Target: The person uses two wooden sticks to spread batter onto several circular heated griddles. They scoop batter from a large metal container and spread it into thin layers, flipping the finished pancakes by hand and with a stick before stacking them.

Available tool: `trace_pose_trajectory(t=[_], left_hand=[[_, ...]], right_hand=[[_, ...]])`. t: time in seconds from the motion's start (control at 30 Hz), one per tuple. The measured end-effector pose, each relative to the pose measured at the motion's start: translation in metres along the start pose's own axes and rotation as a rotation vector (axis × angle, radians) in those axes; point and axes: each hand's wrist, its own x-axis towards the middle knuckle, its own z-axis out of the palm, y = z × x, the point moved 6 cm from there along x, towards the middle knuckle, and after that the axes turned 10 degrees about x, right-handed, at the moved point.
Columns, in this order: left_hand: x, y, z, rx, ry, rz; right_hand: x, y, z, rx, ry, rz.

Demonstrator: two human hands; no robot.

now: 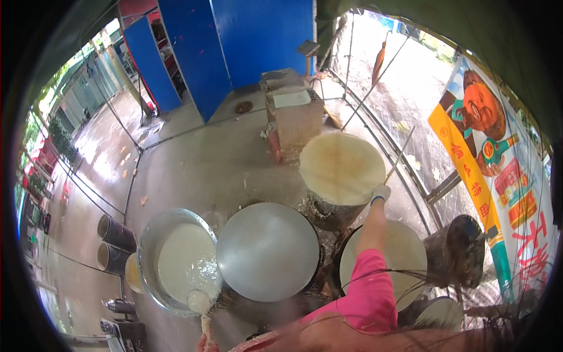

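My left hand (207,344), at the bottom edge, grips the batter-coated handle of a ladle (199,302). The ladle's bowl rests over the near rim of a large metal basin (147,264) holding pale batter (187,259). My right hand (381,192), in a light glove with a blue band at the wrist, is stretched out and holds a thin stick (400,154) beside a round flatbread (341,169) on a drum-like stand (330,213). A bare round griddle (269,251) lies between the basin and my right arm. Under that arm, another griddle carries a pale sheet of batter (404,259).
Beyond the flatbread stands a box-like block (294,121) before blue panels (268,39). Two dark cylinders (112,259) are left of the basin. At right are a sooty drum (466,251), a metal frame (444,187) and a printed banner (497,176).
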Motion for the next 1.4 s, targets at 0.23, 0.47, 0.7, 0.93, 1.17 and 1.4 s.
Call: trace_pose_trajectory(t=[0.23,0.47,0.7,0.93,1.17,1.4], left_hand=[[-0.034,-0.004,-0.052,-0.144,-0.121,0.075],[0.0,0.11,-0.089,-0.047,-0.323,0.191],[0.083,0.234,-0.177,0.162,-0.192,0.018],[0.113,0.253,-0.203,-0.043,-0.193,-0.307],[-0.012,0.287,-0.122,-0.367,-0.292,-0.473],[-0.215,0.387,0.029,0.538,-0.399,0.32]], right_hand=[[-0.097,-0.089,-0.027,-0.501,0.039,-0.404],[-0.363,-0.063,0.089,-0.451,-0.984,-0.688],[-0.743,-0.034,0.117,-1.175,-1.367,-1.177],[-0.789,0.013,0.054,-1.249,-1.367,-0.826],[-0.846,-0.012,-0.053,-0.862,-1.165,-0.722],[-0.845,-0.162,-0.04,-0.23,-0.943,-1.063]])
